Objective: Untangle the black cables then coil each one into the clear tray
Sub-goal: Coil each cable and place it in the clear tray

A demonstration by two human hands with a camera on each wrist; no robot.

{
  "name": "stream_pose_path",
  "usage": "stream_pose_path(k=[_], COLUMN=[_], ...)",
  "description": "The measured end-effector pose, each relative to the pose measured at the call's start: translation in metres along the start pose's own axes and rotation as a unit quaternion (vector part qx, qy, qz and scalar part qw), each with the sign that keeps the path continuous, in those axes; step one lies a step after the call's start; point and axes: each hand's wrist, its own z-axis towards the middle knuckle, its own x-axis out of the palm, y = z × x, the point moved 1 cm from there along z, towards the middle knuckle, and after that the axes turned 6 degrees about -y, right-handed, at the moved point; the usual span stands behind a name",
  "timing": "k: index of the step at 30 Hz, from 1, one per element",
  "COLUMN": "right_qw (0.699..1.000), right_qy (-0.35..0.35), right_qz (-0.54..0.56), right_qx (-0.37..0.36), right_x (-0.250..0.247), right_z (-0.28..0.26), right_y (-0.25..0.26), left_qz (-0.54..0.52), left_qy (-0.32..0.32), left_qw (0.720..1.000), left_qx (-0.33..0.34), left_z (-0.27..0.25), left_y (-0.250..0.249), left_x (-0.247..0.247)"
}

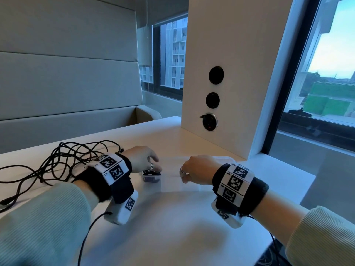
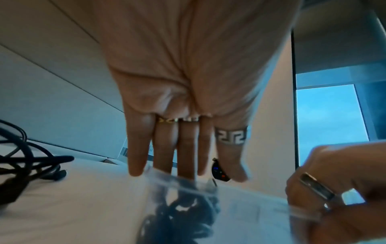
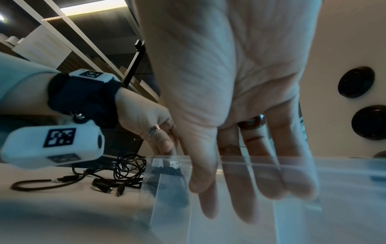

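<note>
A loose tangle of black cables (image 1: 63, 160) (image 2: 21, 165) (image 3: 125, 173) lies on the white table (image 1: 172, 217) at the left. The clear tray (image 1: 171, 182) (image 2: 158, 175) (image 3: 344, 160) stands between my hands. A coiled black cable (image 1: 151, 177) (image 2: 183, 214) (image 3: 167, 173) sits in its left compartment. My left hand (image 1: 148, 164) (image 2: 188, 165) (image 3: 154, 132) reaches down with straight fingers onto that coil. My right hand (image 1: 194, 171) (image 2: 334, 189) (image 3: 240, 165) grips the tray's near wall, thumb outside and fingers inside.
A white pillar with round black sockets (image 1: 213, 100) (image 3: 355, 82) rises just behind the tray. A padded bench (image 1: 67, 93) runs beyond the table's far left edge, and a window (image 1: 326, 73) is at the right. Thin camera leads hang from both wrists.
</note>
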Motion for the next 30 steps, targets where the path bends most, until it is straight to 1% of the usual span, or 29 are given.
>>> stream_pose_path(k=[2,4,6,7,9,11,12,15,16,17,19,20,21,24,28,30], right_qw=[1.0,1.0,1.0,1.0,1.0,1.0,1.0,1.0,1.0,1.0,1.0,1.0,1.0,1.0,1.0,1.0], right_qy=[0.002,0.004,0.002,-0.001,-0.003,-0.005,-0.006,-0.008,-0.007,-0.006,-0.006,-0.006,-0.004,-0.002,-0.004,-0.007], right_qz=[0.002,0.004,0.004,0.004,0.003,-0.001,-0.001,0.002,0.004,0.004,0.0,-0.002,-0.003,-0.007,-0.007,-0.007], right_qx=[0.002,0.005,0.004,0.003,0.005,0.008,0.009,0.011,0.012,0.012,0.014,0.016,0.017,0.013,0.013,0.012], right_x=[0.0,-0.001,-0.002,-0.002,-0.002,-0.002,-0.002,-0.001,-0.001,0.0,0.0,0.0,-0.001,-0.001,0.001,0.001], right_z=[0.0,0.0,0.0,0.0,0.0,0.0,0.0,0.001,0.001,0.001,0.002,0.002,0.003,0.003,0.003,0.004], right_y=[0.001,0.001,0.002,0.002,0.002,0.002,0.002,0.003,0.003,0.002,0.002,0.001,0.001,0.001,0.002,0.002], left_qz=[0.002,-0.032,-0.076,-0.078,-0.041,-0.003,-0.002,0.007,0.021,0.024,-0.014,-0.042,-0.06,-0.055,-0.024,-0.034], left_qy=[0.006,0.019,0.052,0.066,0.079,0.09,0.1,0.14,0.132,0.104,0.021,-0.002,-0.009,0.004,0.047,0.045], left_qw=[1.0,0.999,0.996,0.995,0.996,0.996,0.995,0.987,0.987,0.989,0.994,0.993,0.992,0.994,0.996,0.996], left_qx=[0.024,0.029,0.009,0.0,-0.009,0.008,0.021,0.078,0.089,0.098,0.104,0.107,0.109,0.09,0.071,0.067], left_z=[-0.003,-0.008,-0.009,-0.01,-0.013,-0.016,-0.016,-0.022,-0.024,-0.025,-0.025,-0.025,-0.026,-0.026,-0.021,-0.02], left_y=[0.003,0.009,0.015,0.015,0.014,0.013,0.013,0.011,0.011,0.011,0.012,0.013,0.014,0.015,0.012,0.012], left_x=[0.002,0.004,0.006,0.007,0.009,0.011,0.012,0.009,0.008,0.007,0.004,0.003,0.002,0.008,0.021,0.023])
